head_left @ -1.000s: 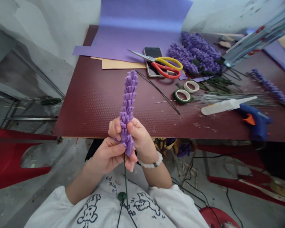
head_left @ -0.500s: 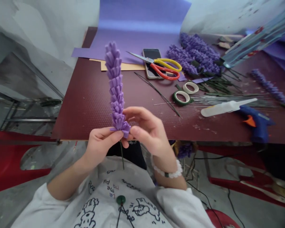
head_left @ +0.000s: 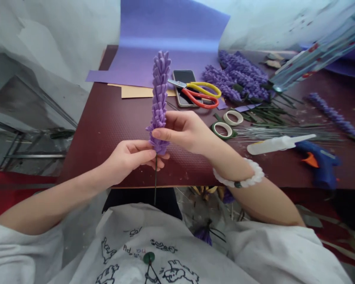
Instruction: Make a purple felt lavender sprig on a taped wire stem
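Observation:
A purple artificial lavender stem stands upright between my hands, its petals layered around a thin dark green wire. My left hand is closed on its base, thumb and fingers pinching where the petals meet the wire. The fingers of my right hand are closed around the lower petals from the right side, a little above the left hand. Below the petals the bare wire points down toward my lap. The fingertips behind the flower are partly hidden.
Scissors lie across a phone. Rolls of tape, a white glue bottle and a blue glue gun are on the right. Finished lavender stems lie heaped behind. Purple sheet covers the back of the table.
Both hands and the lavender have moved forward over the table, and the flower shifted right. My right hand went from the loose bottom strip to gripping the lower petals.

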Tool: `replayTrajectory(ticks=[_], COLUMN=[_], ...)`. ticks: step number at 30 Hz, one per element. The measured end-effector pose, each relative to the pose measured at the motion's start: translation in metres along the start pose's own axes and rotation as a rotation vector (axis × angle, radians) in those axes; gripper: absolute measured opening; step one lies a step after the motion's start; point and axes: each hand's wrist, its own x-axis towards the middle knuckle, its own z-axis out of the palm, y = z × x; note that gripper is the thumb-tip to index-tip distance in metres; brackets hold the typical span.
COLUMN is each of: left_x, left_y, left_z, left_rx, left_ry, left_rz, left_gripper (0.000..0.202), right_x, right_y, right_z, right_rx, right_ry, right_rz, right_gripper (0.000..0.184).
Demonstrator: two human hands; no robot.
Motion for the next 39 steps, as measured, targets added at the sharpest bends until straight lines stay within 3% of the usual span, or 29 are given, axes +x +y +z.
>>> replayTrajectory(ticks=[3, 7, 13, 19, 24, 33, 36, 39], left_x=[0.017, 0.034, 0.036, 0.034, 0.037, 0.035, 0.031, 0.027], left_y=[0.005, 0.011, 0.006, -0.002, -0.006, 0.003, 0.003, 0.005], left_z=[-0.002, 0.000, -0.004, -0.011, -0.012, -0.012, -0.012, -0.014], left_rx=[-0.048, 0.080, 0.203, -0.071, -0.270, -0.212, -0.061, 0.340], left_ry=[-0.049, -0.021, 0.018, -0.022, -0.106, -0.018, 0.034, 0.056], left_rz=[-0.060, -0.118, -0.188, -0.262, -0.312, -0.382, -0.223, 0.208], left_gripper=[0.014, 0.013, 0.012, 0.032, 0.032, 0.034, 0.030, 0.026], right_x=[0.005, 0.005, 0.002, 0.000, -0.002, -0.009, -0.008, -0.007], right_y=[0.010, 0.021, 0.032, 0.031, 0.028, 0.028, 0.028, 0.027], right_z=[-0.008, -0.015, -0.012, -0.009, -0.007, 0.001, 0.001, 0.001], right_rx=[0.044, 0.061, 0.185, 0.276, 0.292, 0.297, 0.262, 0.212], right_ry=[0.078, 0.207, 0.206, 0.206, 0.206, 0.265, 0.311, 0.352], right_rz=[-0.007, 0.015, 0.158, 0.191, 0.139, 0.073, 0.045, 0.013], right_gripper=[0.025, 0.029, 0.029, 0.027, 0.023, 0.020, 0.019, 0.017])
